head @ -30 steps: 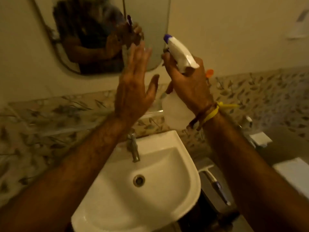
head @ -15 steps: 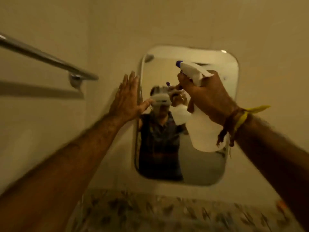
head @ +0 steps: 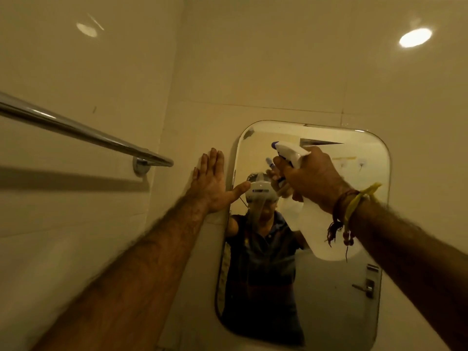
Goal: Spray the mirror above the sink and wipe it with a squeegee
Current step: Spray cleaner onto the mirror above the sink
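Observation:
A rounded rectangular mirror (head: 354,287) hangs on the cream tiled wall, right of centre. My right hand (head: 310,178) grips a white spray bottle (head: 314,224) with a blue nozzle tip, held close in front of the mirror's upper half, nozzle pointing left. My left hand (head: 211,183) lies flat on the wall at the mirror's left edge, fingers straight up, thumb over the glass. The mirror reflects a person wearing a headset. No squeegee or sink is in view.
A chrome towel rail (head: 83,131) juts from the left wall, ending in a mount (head: 140,164) just left of my left hand. Threads and a yellow band hang from my right wrist (head: 349,211). Ceiling light glare (head: 415,38) shows on the upper right tiles.
The view has tilted up from the sink to the mirror and wall. My left hand went from hovering to pressing on the wall beside the mirror; the bottle stays raised at the glass.

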`<state>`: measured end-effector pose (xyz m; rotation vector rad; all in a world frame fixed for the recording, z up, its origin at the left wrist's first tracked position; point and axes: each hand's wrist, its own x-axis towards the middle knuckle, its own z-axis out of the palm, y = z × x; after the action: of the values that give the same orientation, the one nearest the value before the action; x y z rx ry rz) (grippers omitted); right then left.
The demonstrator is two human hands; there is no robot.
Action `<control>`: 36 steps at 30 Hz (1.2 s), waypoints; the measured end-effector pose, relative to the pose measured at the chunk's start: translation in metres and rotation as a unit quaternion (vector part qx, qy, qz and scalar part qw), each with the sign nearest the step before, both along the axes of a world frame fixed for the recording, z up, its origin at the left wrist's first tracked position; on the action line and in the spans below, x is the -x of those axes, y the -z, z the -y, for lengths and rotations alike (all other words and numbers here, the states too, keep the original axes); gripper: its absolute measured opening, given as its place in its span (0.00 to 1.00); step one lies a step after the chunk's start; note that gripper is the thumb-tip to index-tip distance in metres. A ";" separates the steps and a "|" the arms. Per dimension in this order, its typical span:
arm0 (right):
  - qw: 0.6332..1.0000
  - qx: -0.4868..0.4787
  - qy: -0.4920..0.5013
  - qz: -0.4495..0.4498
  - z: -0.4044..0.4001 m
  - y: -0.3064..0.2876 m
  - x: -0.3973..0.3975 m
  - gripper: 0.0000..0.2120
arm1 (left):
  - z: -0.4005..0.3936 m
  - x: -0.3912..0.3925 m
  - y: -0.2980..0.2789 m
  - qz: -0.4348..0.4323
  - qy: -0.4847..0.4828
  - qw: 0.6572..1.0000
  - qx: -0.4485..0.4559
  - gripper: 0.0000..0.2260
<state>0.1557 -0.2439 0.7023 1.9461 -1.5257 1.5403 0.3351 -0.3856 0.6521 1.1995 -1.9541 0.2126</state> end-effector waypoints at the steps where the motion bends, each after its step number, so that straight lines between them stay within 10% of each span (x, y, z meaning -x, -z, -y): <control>1: 1.000 -0.001 0.006 -0.001 -0.002 0.000 0.002 0.24 | -0.003 0.002 -0.002 0.001 -0.007 1.000 -0.012 0.52; 8: 0.996 0.046 0.039 0.069 -0.031 -0.019 0.023 0.17 | -0.027 0.033 -0.028 -0.088 -0.031 0.990 -0.105 0.56; 25: 0.955 0.098 0.196 0.198 -0.057 0.000 0.121 0.16 | 0.034 0.036 0.002 -0.047 0.012 0.994 0.101 0.48; 36: 0.986 0.072 0.044 0.143 -0.028 0.018 0.047 0.07 | 0.052 0.005 0.056 -0.019 0.002 0.970 0.242 0.31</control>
<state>0.1088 -0.2158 0.6841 1.6137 -1.5313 1.8970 0.3304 -0.4378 0.5961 0.8673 -1.7342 0.6210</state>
